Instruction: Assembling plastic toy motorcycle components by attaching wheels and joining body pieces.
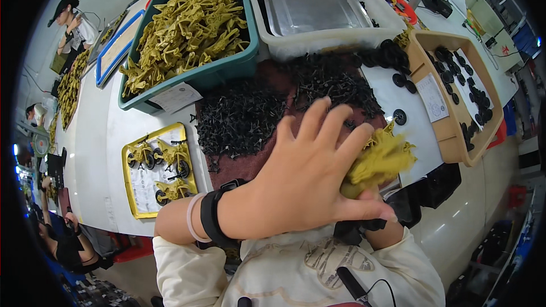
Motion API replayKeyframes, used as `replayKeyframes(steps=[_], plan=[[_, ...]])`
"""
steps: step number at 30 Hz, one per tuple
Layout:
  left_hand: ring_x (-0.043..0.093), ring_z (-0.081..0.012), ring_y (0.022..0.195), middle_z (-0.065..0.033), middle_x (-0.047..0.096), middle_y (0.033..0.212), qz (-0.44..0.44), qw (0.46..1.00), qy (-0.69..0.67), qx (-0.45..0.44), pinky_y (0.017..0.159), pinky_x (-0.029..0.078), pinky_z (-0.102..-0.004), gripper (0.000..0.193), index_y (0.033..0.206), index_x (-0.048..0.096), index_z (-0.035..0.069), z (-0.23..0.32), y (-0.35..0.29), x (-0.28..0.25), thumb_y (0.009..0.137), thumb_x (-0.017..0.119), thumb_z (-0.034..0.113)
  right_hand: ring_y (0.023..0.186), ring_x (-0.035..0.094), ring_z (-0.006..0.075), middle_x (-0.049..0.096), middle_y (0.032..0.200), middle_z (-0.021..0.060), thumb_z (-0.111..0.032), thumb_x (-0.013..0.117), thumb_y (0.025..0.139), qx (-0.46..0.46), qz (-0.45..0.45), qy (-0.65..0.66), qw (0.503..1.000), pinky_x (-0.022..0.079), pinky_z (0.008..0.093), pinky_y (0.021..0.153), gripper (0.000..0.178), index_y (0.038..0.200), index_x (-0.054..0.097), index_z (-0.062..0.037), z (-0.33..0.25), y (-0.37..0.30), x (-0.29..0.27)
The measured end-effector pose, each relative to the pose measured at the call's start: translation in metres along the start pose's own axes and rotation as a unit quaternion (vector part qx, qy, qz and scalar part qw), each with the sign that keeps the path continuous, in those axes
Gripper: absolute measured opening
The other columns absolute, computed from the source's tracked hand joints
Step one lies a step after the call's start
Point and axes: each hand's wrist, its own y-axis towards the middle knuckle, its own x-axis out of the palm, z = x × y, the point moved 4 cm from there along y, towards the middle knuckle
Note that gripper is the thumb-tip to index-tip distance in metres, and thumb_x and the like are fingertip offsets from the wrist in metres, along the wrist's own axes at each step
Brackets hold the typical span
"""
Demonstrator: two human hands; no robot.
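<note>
My left hand is stretched out over the table with its fingers spread, and nothing shows in its grasp. It hides much of my right hand, which is closed around a blurred bunch of yellow plastic toy motorcycle frames just right of the left fingers. Beyond the left fingertips, small black plastic parts lie heaped on a dark red cloth. Several yellow toy motorcycles with black wheels stand in a yellow-rimmed tray to the left.
A green bin heaped with yellow frames stands at the far left. Beside it is a white tub with a metal tray on top. A tan box at right holds black wheels. People work at the left.
</note>
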Motion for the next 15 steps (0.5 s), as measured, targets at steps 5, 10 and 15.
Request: replayKeyframes(steps=[5,10,15], plan=[[0.047,-0.0432,0.121,-0.0249,0.044,0.133,-0.139,0.968,-0.208,-0.032,0.101,0.042,-0.0451,0.094,0.137,0.039,-0.005,-0.01,0.0,0.009,0.078,0.069,0.061,0.104,0.058,0.0178,0.055,0.116,0.0095,-0.039,0.076,0.081,-0.059,0.03,0.043,0.997,0.051,0.0316,0.088,0.073,0.133,0.035,-0.007,-0.014,-0.003,-0.003],[0.042,-0.0435,0.129,-0.0264,0.036,0.142,-0.055,0.982,-0.176,0.045,0.104,0.039,-0.0448,0.094,0.144,0.033,-0.001,-0.017,-0.008,-0.003,0.078,0.074,0.052,0.087,0.065,0.0193,0.061,0.097,0.0108,-0.046,0.086,0.067,-0.143,0.031,0.116,0.982,0.058,0.0284,0.071,0.078,0.118,0.038,-0.0103,-0.061,0.001,-0.006],[0.041,-0.0414,0.131,-0.0229,0.034,0.146,-0.125,0.988,-0.062,-0.063,0.105,0.038,-0.0437,0.08,0.144,0.04,0.011,-0.056,-0.044,-0.042,0.079,0.076,0.04,0.091,0.06,0.0191,0.059,0.103,0.01,-0.041,0.076,0.082,-0.289,0.166,-0.245,0.911,0.053,0.0293,0.073,0.067,0.128,0.041,-0.0072,-0.177,-0.008,-0.097]])
